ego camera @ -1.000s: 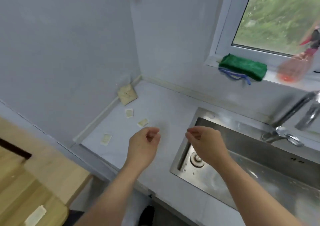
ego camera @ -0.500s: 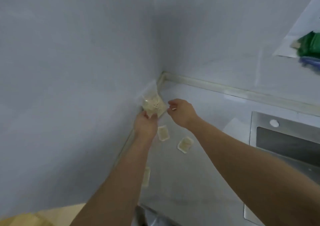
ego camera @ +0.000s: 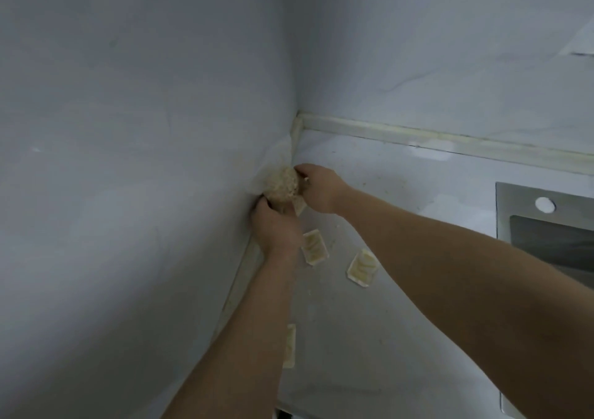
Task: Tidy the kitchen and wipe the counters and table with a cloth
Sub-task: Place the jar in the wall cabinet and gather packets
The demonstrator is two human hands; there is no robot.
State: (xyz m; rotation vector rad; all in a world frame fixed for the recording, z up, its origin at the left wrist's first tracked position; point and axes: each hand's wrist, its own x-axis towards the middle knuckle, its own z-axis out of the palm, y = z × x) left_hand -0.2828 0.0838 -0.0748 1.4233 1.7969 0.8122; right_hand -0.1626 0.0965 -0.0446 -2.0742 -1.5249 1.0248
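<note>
In the counter point(ego camera: 418, 306) corner, my left hand point(ego camera: 276, 225) and right hand point(ego camera: 318, 189) both grip a crumb-filled bag point(ego camera: 282, 184). Clearing litter precedes wiping; next, I reckon, lift it away without spilling.

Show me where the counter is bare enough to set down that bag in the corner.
Bare counter lies between the back-wall trim and the sink. It is crowded along the left wall, where the left hand and right hand grip the bag and three packets lie.
</note>
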